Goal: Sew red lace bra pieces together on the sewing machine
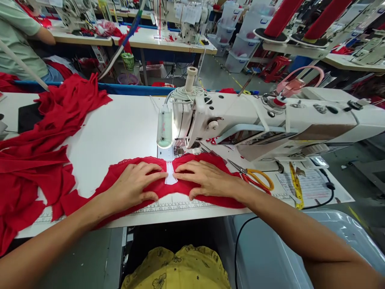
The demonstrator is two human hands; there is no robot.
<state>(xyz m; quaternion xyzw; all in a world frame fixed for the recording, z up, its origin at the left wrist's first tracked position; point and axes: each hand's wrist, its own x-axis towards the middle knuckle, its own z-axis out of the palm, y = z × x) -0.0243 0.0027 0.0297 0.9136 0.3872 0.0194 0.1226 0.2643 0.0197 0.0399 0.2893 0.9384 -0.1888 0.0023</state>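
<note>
A red lace fabric piece (120, 172) lies on the white sewing table (120, 128), just in front of the sewing machine (270, 120). A small white label (170, 173) sits at its middle, between my two hands. My left hand (135, 182) lies flat on the red fabric left of the label, fingers stretched toward it. My right hand (207, 178) presses flat on the fabric right of the label, its fingertips touching the label's edge. Neither hand grips anything. The needle area (179, 150) is just beyond the label.
A heap of red fabric pieces (39, 152) covers the table's left side. Yellow-handled scissors (255, 178) and a yellow tape measure (296, 186) lie right of my right hand. A printed ruler (168, 206) runs along the table's front edge. Another person in green (18, 40) sits at far left.
</note>
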